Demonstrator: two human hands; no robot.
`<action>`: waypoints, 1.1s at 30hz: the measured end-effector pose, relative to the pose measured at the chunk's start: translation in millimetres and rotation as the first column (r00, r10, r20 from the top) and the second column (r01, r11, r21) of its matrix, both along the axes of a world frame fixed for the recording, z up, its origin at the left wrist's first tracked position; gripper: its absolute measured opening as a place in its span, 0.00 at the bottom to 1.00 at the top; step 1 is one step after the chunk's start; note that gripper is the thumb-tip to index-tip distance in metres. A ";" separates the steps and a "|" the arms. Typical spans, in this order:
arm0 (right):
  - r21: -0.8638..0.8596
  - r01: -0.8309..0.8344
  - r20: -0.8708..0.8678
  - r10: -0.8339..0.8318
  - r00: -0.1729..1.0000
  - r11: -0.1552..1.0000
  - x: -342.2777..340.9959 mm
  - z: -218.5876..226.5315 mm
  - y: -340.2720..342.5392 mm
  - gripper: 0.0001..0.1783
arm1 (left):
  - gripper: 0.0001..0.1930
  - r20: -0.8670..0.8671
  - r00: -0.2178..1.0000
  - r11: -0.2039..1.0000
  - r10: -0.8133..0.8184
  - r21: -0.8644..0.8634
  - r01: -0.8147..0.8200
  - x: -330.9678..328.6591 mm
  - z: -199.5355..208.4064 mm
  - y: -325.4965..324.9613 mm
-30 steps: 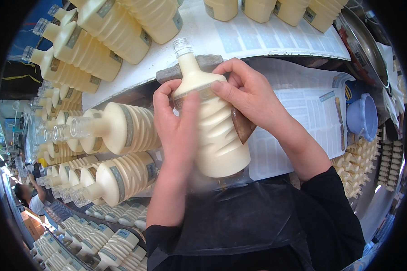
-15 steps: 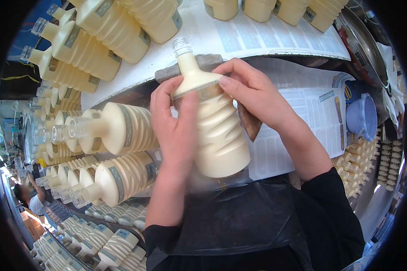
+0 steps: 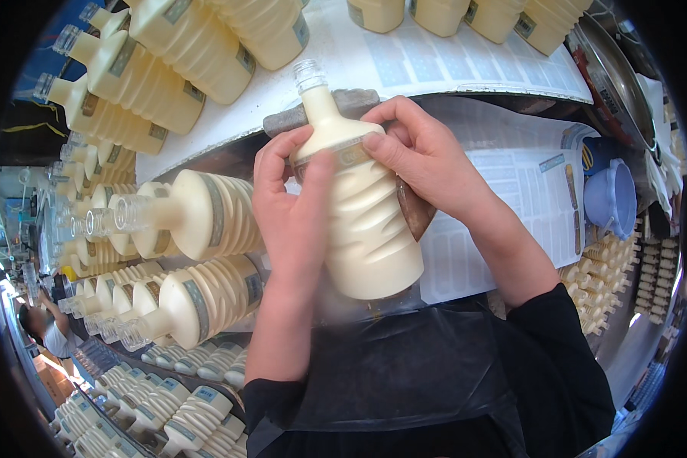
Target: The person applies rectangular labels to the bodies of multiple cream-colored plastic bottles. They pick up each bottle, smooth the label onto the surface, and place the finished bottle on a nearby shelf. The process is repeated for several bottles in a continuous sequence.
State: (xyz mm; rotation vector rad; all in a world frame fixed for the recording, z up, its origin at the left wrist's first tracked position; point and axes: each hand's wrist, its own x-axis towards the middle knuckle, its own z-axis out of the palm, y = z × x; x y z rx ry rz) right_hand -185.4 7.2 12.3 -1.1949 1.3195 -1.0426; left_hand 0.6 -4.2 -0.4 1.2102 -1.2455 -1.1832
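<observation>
A cream bottle [image 3: 374, 263] with a ridged body and a clear glass mouth lies before me, its neck pointing away and resting against a grey block [image 3: 284, 121]. Round its shoulder runs a greyish label band [image 3: 346, 155]. My left hand [image 3: 291, 198] grips the bottle's left side, with the thumb, slightly blurred, on the band. From the right, my right hand [image 3: 429, 160] presses its thumb on the band's right part, fingers curled at the shoulder. Partly hidden by the bottle, a brown wedge-shaped piece [image 3: 417, 212] sits under my right wrist.
Several similar bottles [image 3: 206, 217] lie stacked at my left, and others stand along the far white board [image 3: 343, 46]. On the right are a sheet of pale labels [image 3: 504, 214], a brush [image 3: 572, 195] and a blue bucket [image 3: 611, 200]. A person [image 3: 53, 332] is at far left.
My right thumb has shifted slightly left along the band and lies flatter on it. The bottle and my left hand have barely moved.
</observation>
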 end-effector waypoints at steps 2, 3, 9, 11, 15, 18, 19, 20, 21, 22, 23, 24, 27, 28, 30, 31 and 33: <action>0.006 0.015 0.002 -0.015 1.000 1.000 1.1 2.0 1.2 0.21 | 0.17 -0.011 1.000 1.000 0.001 -0.008 -0.001 -0.2 -0.6 -0.6; 0.009 0.022 0.004 -0.022 1.000 1.000 1.5 2.4 1.5 0.21 | 0.17 -0.017 1.000 1.000 0.002 -0.012 -0.002 -0.1 -0.8 -0.8; -0.001 0.019 -0.029 -0.019 0.999 1.000 1.4 3.7 2.0 0.21 | 0.17 -0.039 0.999 1.000 0.006 -0.020 -0.007 1.6 -2.6 -1.5; -0.003 0.018 -0.032 -0.018 0.999 1.000 1.4 3.3 2.0 0.21 | 0.18 -0.037 0.999 1.000 0.005 -0.019 -0.005 2.5 -3.1 -1.5; -0.005 0.021 -0.027 -0.021 0.999 1.000 1.9 2.1 1.5 0.20 | 0.18 -0.019 1.000 0.999 0.005 -0.032 -0.006 3.6 -4.6 -1.8; 0.038 0.020 -0.023 -0.019 1.000 0.999 2.4 8.2 1.3 0.20 | 0.18 -0.025 1.000 1.000 0.012 -0.013 -0.013 2.1 -3.7 -1.7; 0.029 0.000 -0.034 0.001 0.999 1.000 1.6 7.9 1.2 0.18 | 0.18 -0.018 1.000 1.000 0.016 -0.016 -0.016 2.1 -4.3 -1.9; 0.020 -0.019 -0.046 0.020 0.999 1.000 0.0 7.6 0.8 0.17 | 0.18 -0.012 1.000 1.000 0.017 -0.021 -0.017 2.4 -5.1 -2.3; 0.010 -0.038 -0.058 0.038 0.998 0.999 -1.8 7.0 0.3 0.15 | 0.18 -0.007 1.000 1.000 0.017 -0.022 -0.017 2.4 -5.2 -2.6; 0.001 -0.041 0.014 0.041 0.999 0.999 -4.4 5.5 -1.1 0.15 | 0.18 -0.003 1.000 1.000 0.017 -0.023 -0.017 2.4 -5.4 -2.9; -0.008 -0.048 0.086 0.048 0.995 0.999 -7.0 2.5 -3.3 0.15 | 0.18 0.000 1.000 1.000 0.019 -0.021 -0.019 2.9 -5.7 -2.6; -0.018 -0.054 0.158 0.056 0.986 0.998 -8.3 -0.6 -4.3 0.15 | 0.18 0.000 1.000 1.000 0.022 -0.015 -0.022 2.8 -5.6 -1.9; -0.013 -0.035 0.190 0.037 0.981 0.999 -3.5 -8.3 -3.5 0.15 | 0.18 -0.014 1.000 1.000 0.024 0.009 -0.024 1.1 -3.3 -1.0; 0.002 -0.039 0.166 0.038 0.985 0.999 -4.1 -5.8 -2.4 0.15 | 0.18 -0.020 1.000 1.000 0.019 0.006 -0.019 0.4 -3.3 -1.2; 0.031 -0.057 0.120 0.053 0.991 0.998 -3.9 0.1 -1.6 0.15 | 0.18 -0.028 0.999 1.000 0.021 0.000 -0.021 1.6 -3.9 -1.0; 0.026 -0.058 0.119 0.054 0.991 0.998 -3.7 -0.3 -1.4 0.15 | 0.18 -0.030 0.999 1.000 0.018 -0.002 -0.018 2.1 -4.3 -1.2; 0.016 -0.058 0.117 0.055 0.992 0.998 -3.7 -1.3 -1.0 0.15 | 0.18 -0.035 0.999 1.000 0.010 -0.008 -0.011 2.4 -5.0 -1.9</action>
